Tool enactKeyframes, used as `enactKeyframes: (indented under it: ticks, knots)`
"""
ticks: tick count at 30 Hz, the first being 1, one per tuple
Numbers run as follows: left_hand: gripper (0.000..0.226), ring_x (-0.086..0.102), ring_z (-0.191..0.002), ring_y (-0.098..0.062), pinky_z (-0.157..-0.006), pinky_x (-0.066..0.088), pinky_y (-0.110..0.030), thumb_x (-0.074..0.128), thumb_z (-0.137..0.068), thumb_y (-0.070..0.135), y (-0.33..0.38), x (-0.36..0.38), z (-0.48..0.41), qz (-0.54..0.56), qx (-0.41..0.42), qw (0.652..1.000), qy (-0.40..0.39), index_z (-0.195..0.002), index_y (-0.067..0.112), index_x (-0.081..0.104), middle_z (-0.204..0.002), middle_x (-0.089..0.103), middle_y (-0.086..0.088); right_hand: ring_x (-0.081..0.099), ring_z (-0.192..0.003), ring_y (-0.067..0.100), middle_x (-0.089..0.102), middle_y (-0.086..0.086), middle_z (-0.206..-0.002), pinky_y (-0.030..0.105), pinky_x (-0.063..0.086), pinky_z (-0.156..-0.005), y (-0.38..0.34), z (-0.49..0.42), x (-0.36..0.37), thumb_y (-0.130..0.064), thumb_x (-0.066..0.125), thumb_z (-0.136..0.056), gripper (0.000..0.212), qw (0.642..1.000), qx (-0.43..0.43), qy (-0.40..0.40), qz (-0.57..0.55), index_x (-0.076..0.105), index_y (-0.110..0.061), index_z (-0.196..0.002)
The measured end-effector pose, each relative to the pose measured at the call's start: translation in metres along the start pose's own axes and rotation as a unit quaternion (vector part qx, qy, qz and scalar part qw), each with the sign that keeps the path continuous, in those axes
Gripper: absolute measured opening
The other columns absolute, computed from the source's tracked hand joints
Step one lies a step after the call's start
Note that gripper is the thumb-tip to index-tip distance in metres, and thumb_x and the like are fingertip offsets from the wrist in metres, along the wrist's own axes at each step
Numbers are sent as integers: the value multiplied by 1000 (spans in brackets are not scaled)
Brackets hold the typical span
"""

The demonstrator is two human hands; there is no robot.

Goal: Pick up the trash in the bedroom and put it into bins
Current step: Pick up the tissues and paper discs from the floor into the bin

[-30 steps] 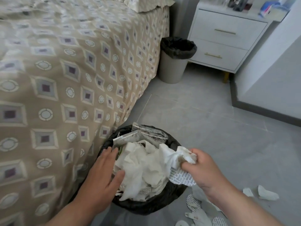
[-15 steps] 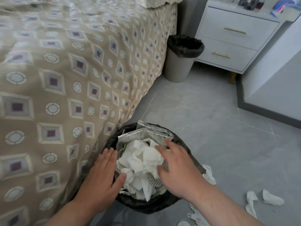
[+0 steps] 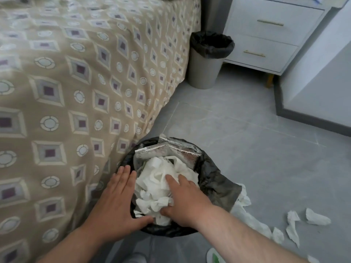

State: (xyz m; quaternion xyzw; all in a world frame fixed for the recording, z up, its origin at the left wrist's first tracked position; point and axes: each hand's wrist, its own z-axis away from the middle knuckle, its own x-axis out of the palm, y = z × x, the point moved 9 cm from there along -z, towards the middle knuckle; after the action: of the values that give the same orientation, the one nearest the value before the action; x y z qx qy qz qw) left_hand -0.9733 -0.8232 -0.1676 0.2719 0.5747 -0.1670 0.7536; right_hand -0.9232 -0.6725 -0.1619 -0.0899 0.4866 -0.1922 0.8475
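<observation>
A bin lined with a black bag [image 3: 210,179] stands on the floor beside the bed, stuffed with crumpled white tissue [image 3: 159,179] and a silver foil pouch [image 3: 171,150] at its far side. My left hand [image 3: 117,198] lies flat with straight fingers on the bin's left rim. My right hand [image 3: 184,200] presses down on the tissue inside the bin, fingers spread over the pile. More white paper scraps [image 3: 311,219] lie on the floor to the right of the bin.
The bed with a tan patterned cover [image 3: 76,82] fills the left. A second grey bin with a black liner [image 3: 209,57] stands by the bed's corner, next to a white nightstand [image 3: 266,35]. A white wall with a dark skirting [image 3: 313,118] runs along the right.
My right hand brought a wad of tissue over the bin, let it go, and now presses the pile down. My left hand has stayed on the rim.
</observation>
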Motion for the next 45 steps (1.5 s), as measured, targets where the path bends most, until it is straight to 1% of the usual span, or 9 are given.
enactKeyframes:
  ticks: [6, 13, 15, 18, 21, 26, 32, 39, 45]
  knots:
    - [84, 18, -143, -25, -114, 13, -34, 30, -84, 70, 89, -66, 11, 73, 168, 978, 102, -144, 11, 30, -153, 24, -16, 32, -132, 15, 33, -5, -147, 30, 33, -109, 54, 100, -65, -29, 49, -93, 53, 985, -103, 135, 18, 34, -25, -143]
    - [64, 40, -132, -12, -103, 33, -19, 36, -88, 64, 279, -42, 42, -11, 437, 897, -60, -138, 25, 37, -147, 37, -2, 52, -123, 24, 55, 7, -131, 25, 38, -90, 297, 191, -17, -31, 53, -84, 49, 951, 251, 127, -131, 49, -17, -131]
    - [68, 22, -142, -9, -110, 22, -20, 37, -89, 62, 309, -2, 29, -9, 410, 900, -149, -147, 32, 18, -156, 17, 4, 52, -123, 25, 55, 10, -133, 24, 39, -88, 348, 209, 15, -26, 56, -86, 49, 920, 331, 106, -180, 48, -14, -133]
    - [74, 18, -142, -13, -112, 20, -25, 49, -88, 53, 322, 88, -13, 115, 182, 913, -346, -148, 27, 15, -156, 15, 3, 49, -128, 25, 50, 12, -141, 24, 39, -96, 395, 218, 59, -26, 58, -87, 56, 901, 381, 56, -203, 42, -13, -139]
    - [89, 31, -135, -27, -109, 32, -38, 57, -69, 62, 307, 143, -69, 162, 0, 956, -246, -142, 21, 26, -149, 29, -9, 48, -128, 29, 48, 15, -141, 27, 39, -99, 424, 213, 88, -28, 58, -87, 59, 891, 401, 44, -209, 41, -12, -140]
    - [106, -2, -143, -37, -109, 20, -61, 55, -69, 74, 271, 185, -108, 49, -150, 972, -175, -148, 27, 2, -156, -7, -15, 44, -128, 39, 40, 20, -139, 37, 36, -105, 445, 194, 123, -35, 56, -85, 64, 880, 419, 66, -212, 35, -16, -142]
    - [111, 5, -141, -39, -106, 29, -57, 60, -55, 80, 271, 223, -110, 88, -176, 959, -205, -145, 32, 14, -154, 2, -13, 35, -130, 42, 33, 17, -144, 42, 29, -108, 444, 177, 139, -42, 49, -89, 69, 885, 410, 79, -206, 21, -22, -149]
    - [45, 43, -108, -31, -84, 41, -37, 58, -78, 54, 290, 219, -96, -15, -19, 992, -122, -111, 24, 53, -121, 43, -8, 34, -124, 32, 32, 10, -138, 43, 42, -94, 413, 173, 150, -23, 44, -89, 47, 930, 346, 73, -100, 36, -22, -135]
    - [10, 53, -85, -25, -69, 42, -32, 60, -78, 14, 288, 227, -86, 133, 23, 982, -134, -78, 22, 55, -90, 45, 1, 48, -107, 30, 52, 12, -114, 33, 37, -80, 433, 167, 126, 3, 39, -82, 32, 959, 264, 84, -57, 55, -9, -107]
